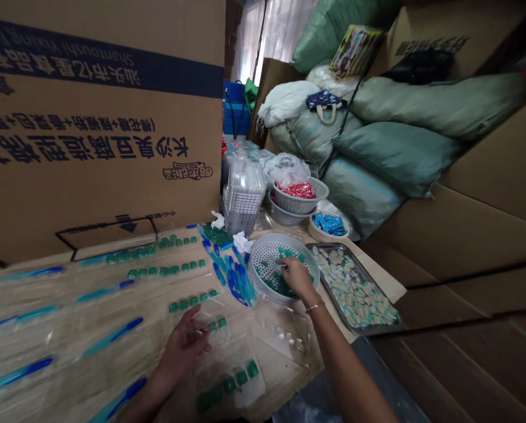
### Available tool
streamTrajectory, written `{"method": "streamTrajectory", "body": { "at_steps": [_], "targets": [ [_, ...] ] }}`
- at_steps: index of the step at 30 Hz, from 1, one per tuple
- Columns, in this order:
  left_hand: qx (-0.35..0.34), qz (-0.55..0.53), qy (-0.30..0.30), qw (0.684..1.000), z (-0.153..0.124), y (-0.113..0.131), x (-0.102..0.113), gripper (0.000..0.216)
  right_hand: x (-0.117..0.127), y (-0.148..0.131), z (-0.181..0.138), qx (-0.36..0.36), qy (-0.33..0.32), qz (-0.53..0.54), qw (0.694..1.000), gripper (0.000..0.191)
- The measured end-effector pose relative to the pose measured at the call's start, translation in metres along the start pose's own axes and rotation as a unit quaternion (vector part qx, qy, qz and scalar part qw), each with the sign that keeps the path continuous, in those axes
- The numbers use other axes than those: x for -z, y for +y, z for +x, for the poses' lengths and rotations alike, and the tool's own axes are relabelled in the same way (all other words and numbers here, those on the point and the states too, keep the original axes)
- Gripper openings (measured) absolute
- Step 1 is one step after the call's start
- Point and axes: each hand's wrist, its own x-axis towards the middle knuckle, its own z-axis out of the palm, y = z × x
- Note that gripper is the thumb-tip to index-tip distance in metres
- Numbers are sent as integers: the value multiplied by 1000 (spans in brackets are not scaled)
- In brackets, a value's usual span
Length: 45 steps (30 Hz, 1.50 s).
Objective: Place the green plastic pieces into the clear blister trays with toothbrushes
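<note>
My right hand (295,276) reaches into a round grey colander (256,258), its fingers bent down among green pieces (284,288). Whether a piece is pinched there is too small to see. Over the table, my left hand (186,341) is loosely curled beside a clear plastic tray (218,335) with green cubes (221,322) in it. Something clear and shiny shows at its fingers, but I cannot make out what. Nearest me lies a row of green cubes (230,385) in clear plastic. A clear moulded tray (284,335) sits between my forearms.
Blue-turquoise sticks (236,279) pile left of the colander; others lie in trays at left. A metal tray (355,288) of pale-green pieces stands right. Behind are stacked clear containers (245,191), a basket (302,202) of red packets and a bowl (328,232) of blue packets. A carton (99,117) walls the left.
</note>
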Motion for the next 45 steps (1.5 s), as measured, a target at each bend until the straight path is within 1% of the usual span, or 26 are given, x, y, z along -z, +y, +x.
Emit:
{"method": "streamTrajectory", "body": {
  "at_steps": [2, 4, 5, 7, 8, 9, 10, 11, 12, 13, 14, 16, 17, 18, 21, 25, 27, 30, 32, 35, 40, 43, 45],
  "targets": [
    [-19, 19, 13, 1000, -1, -7, 2, 73, -5, -7, 6, 14, -8, 25, 1000, 29],
    [-65, 82, 47, 993, -6, -10, 7, 67, -9, -16, 13, 28, -14, 52, 998, 27],
    [-101, 128, 79, 983, -8, -9, 10, 62, -10, -20, 15, 31, -15, 66, 997, 27],
    [-184, 214, 149, 948, -14, -3, 13, 52, -10, -27, 16, 32, -14, 96, 995, 25],
    [-218, 240, 170, 930, -16, 2, 13, 48, -9, -31, 13, 32, -14, 114, 993, 25],
    [-236, 252, 173, 923, -18, 8, 12, 44, -8, -36, 8, 35, -17, 134, 990, 24],
    [-236, 249, 155, 926, -18, 13, 9, 40, -7, -41, 1, 41, -22, 151, 987, 22],
    [-224, 233, 122, 939, -17, 19, 4, 36, -7, -48, -9, 51, -33, 177, 982, 20],
    [-204, 204, 82, 954, -15, 23, -2, 33, -7, -56, -20, 63, -51, 220, 972, 17],
    [-182, 167, 44, 968, -13, 27, -9, 32, -8, -64, -33, 72, -72, 282, 954, 14],
    [-167, 125, 16, 978, -10, 30, -17, 32, -9, -72, -46, 77, -95, 354, 927, 13],
    [-163, 51, -12, 985, -4, 32, -30, 29, -12, -89, -70, 69, -136, 496, 855, 16],
    [-167, 26, -18, 985, -2, 32, -35, 25, -14, -95, -81, 58, -149, 544, 824, 18],
    [-170, 11, -20, 985, -2, 32, -38, 20, -15, -101, -89, 47, -158, 570, 805, 19],
    [-153, -13, -25, 988, -5, 31, -37, 16, -18, -111, -102, 21, -173, 602, 779, 23],
    [-99, -69, -43, 992, -13, 33, -26, 19, -23, -118, -108, -1, -184, 626, 758, 27],
    [-72, -96, -40, 992, -16, 34, -22, 20, -27, -121, -109, -9, -188, 634, 750, 27],
    [-56, -110, -27, 992, -18, 32, -18, 20, -33, -124, -112, -2, -191, 636, 748, 28],
    [-58, -104, -28, 993, -18, 28, -17, 21, -34, -124, -114, 12, -185, 620, 762, 28],
    [-72, -85, -30, 993, -18, 23, -18, 21, -32, -123, -116, 27, -171, 585, 792, 29],
    [-105, -64, 8, 992, -21, 15, -20, 18, -33, -122, -119, 36, -173, 545, 820, 33],
    [-88, -87, 11, 992, -22, 9, -21, 21, -40, -119, -117, 40, -167, 525, 834, 38],
    [-65, -105, 8, 992, -22, 4, -20, 26, -48, -115, -116, 43, -191, 508, 839, 39]
  ]
}}
